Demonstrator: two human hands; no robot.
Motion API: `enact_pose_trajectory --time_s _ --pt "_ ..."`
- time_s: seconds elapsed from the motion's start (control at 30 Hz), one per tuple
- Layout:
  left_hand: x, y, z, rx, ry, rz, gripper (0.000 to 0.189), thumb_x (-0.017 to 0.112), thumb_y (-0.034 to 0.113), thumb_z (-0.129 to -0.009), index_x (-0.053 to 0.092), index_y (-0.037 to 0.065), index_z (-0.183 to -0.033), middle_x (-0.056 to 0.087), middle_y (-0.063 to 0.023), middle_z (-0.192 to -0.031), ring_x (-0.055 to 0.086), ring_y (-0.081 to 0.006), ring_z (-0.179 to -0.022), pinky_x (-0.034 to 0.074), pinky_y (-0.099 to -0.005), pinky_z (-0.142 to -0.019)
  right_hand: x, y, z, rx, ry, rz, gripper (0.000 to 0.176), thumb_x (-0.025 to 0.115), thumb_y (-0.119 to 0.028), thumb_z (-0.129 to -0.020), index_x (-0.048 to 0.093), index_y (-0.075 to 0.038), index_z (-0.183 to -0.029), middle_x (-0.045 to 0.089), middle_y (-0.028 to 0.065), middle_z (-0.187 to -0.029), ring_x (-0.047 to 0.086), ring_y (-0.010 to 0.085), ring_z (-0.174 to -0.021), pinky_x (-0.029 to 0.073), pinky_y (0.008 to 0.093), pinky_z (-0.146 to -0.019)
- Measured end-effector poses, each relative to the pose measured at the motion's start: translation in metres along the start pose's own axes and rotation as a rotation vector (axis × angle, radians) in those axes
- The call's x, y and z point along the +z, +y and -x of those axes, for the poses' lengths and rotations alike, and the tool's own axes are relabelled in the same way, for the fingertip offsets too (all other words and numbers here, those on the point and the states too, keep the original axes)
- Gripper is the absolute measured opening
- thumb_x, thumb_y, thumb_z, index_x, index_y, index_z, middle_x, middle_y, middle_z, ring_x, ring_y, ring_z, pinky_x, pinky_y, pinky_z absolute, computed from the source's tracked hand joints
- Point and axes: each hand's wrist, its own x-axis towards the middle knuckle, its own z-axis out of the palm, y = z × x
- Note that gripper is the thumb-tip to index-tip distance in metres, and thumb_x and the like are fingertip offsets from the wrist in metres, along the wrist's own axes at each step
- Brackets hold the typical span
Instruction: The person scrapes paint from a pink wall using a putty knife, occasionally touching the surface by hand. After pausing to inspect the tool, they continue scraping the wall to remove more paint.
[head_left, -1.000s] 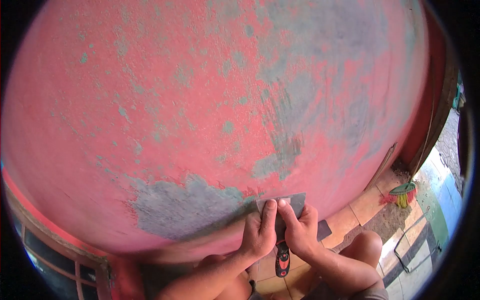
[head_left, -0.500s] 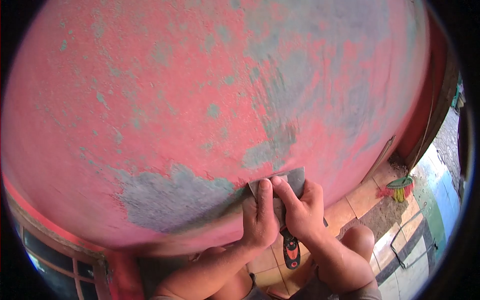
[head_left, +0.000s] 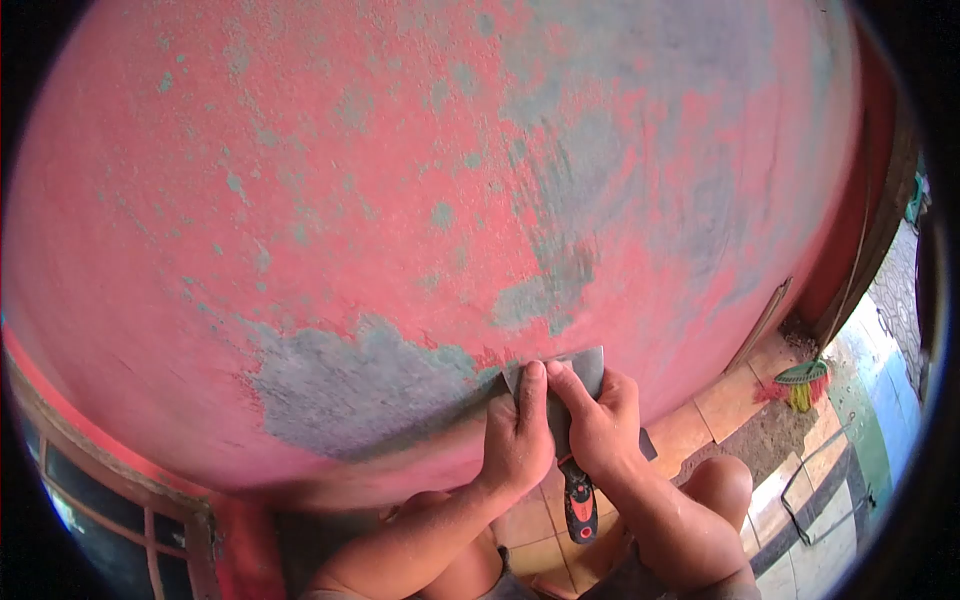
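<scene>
Both of my hands grip a wide metal scraper (head_left: 590,370) low on a pink wall (head_left: 380,230). My left hand (head_left: 517,430) holds the blade's left side, its thumb pressed on the metal. On the right side, my right hand (head_left: 603,425) has its thumb beside the other one. The scraper's black and orange handle hangs down between my forearms. Its top edge is at the wall, just right of a bare grey patch (head_left: 350,390). Grey and green areas show through the pink paint higher up.
A broom (head_left: 803,385) with red and yellow bristles stands at the right, near dirt (head_left: 765,435) on the tiled floor (head_left: 700,425). A dark cable (head_left: 792,505) lies at lower right. A window frame (head_left: 150,525) is at lower left. My knees are below the wall.
The view has shifted slightly, so the wall marks sit a little further right. The scraper's blade is slightly lower in view and less tilted, with both hands still on it.
</scene>
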Motion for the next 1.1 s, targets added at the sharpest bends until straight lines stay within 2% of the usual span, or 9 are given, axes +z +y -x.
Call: enact_pose_trajectory --time_s 0.17,0.37,0.47,0.53,0.7,0.83,0.87,1.0,1.1 --pt "-0.003 0.0 0.0 0.029 0.006 -0.045 0.05 0.04 0.039 -0.108 0.066 -0.003 -0.1 0.067 -0.0043 -0.087 0.061 -0.0099 -0.084 0.05 -0.0287 -0.071 0.001 -0.008 0.007 0.073 -0.019 -0.063 0.032 0.068 -0.028 -0.094 0.067 0.003 -0.084 0.063 0.0013 -0.067 0.055 0.0065 -0.059 0.044 0.0271 -0.05" --pt "-0.003 -0.009 -0.006 0.123 0.019 -0.04 0.05 0.039 0.039 -0.108 0.064 -0.001 -0.091 0.06 0.0005 -0.076 0.057 -0.0075 -0.074 0.047 -0.0274 -0.063 0.002 0.0 0.001 -0.043 0.001 -0.072 0.032 0.069 -0.028 -0.094 0.067 0.002 -0.084 0.063 0.0017 -0.066 0.054 0.0067 -0.057 0.044 0.0274 -0.049" --pt "-0.007 0.008 -0.007 -0.017 -0.061 0.013 0.054 0.037 0.043 -0.108 0.065 -0.001 -0.094 0.063 -0.0008 -0.087 0.058 -0.0079 -0.083 0.048 -0.027 -0.073 0.004 -0.012 0.002 -0.072 0.003 -0.073 0.032 0.069 -0.027 -0.094 0.067 0.003 -0.084 0.063 0.0009 -0.067 0.054 0.0061 -0.06 0.045 0.027 -0.051" --pt "-0.004 0.009 -0.006 0.062 -0.017 -0.039 0.053 0.037 0.042 -0.108 0.065 -0.001 -0.095 0.063 -0.0011 -0.088 0.058 -0.008 -0.084 0.048 -0.027 -0.073 0.006 -0.006 -0.002 -0.136 0.012 -0.085 0.032 0.068 -0.027 -0.094 0.067 0.003 -0.083 0.063 0.0001 -0.068 0.053 0.0053 -0.063 0.044 0.0268 -0.054" --pt "-0.003 -0.016 -0.003 0.179 0.05 -0.142 0.052 0.036 0.041 -0.109 0.065 0.0 -0.095 0.062 0.0004 -0.084 0.057 -0.0068 -0.079 0.047 -0.0252 -0.068 0.002 0.009 -0.002 -0.091 -0.009 -0.076 0.03 0.068 -0.025 -0.094 0.067 0.003 -0.083 0.064 0.0001 -0.069 0.054 0.0052 -0.065 0.045 0.0272 -0.057" --pt "-0.011 -0.01 -0.004 -0.009 -0.023 -0.075 0.051 0.037 0.04 -0.109 0.065 0.0 -0.095 0.064 -0.001 -0.085 0.057 -0.0061 -0.079 0.048 -0.0256 -0.068 0.003 0.004 -0.002 -0.096 -0.024 -0.08 0.029 0.068 -0.024 -0.094 0.067 0.003 -0.084 0.064 -0.0006 -0.07 0.054 0.005 -0.066 0.046 0.0269 -0.057" --pt "-0.005 -0.004 -0.002 0.039 0.013 -0.041 0.049 0.041 0.036 -0.108 0.064 -0.005 -0.092 0.064 -0.0029 -0.076 0.058 -0.0082 -0.074 0.047 -0.03 -0.059 0.003 0.006 -0.002 -0.099 -0.024 -0.097 0.029 0.068 -0.024 -0.094 0.067 0.003 -0.085 0.064 -0.0008 -0.071 0.054 0.005 -0.066 0.045 0.0269 -0.057" --pt "-0.003 -0.014 -0.006 0.205 0.035 -0.071 0.047 0.04 0.034 -0.108 0.064 -0.005 -0.095 0.067 -0.0066 -0.08 0.062 -0.0112 -0.072 0.047 -0.0319 -0.057 0.007 0.008 0.0 -0.101 0.032 -0.096 0.029 0.068 -0.024 -0.095 0.067 0.004 -0.085 0.064 -0.0012 -0.072 0.054 0.0051 -0.067 0.045 0.0263 -0.058" --pt "-0.009 -0.009 -0.009 0.272 0.025 -0.252 0.046 0.041 0.034 -0.108 0.064 -0.005 -0.096 0.068 -0.009 -0.081 0.064 -0.0127 -0.074 0.048 -0.0324 -0.06 0.004 -0.003 0.0 -0.077 0.012 -0.099 0.029 0.068 -0.023 -0.095 0.067 0.004 -0.085 0.064 -0.0015 -0.072 0.053 0.0052 -0.067 0.045 0.0259 -0.058"
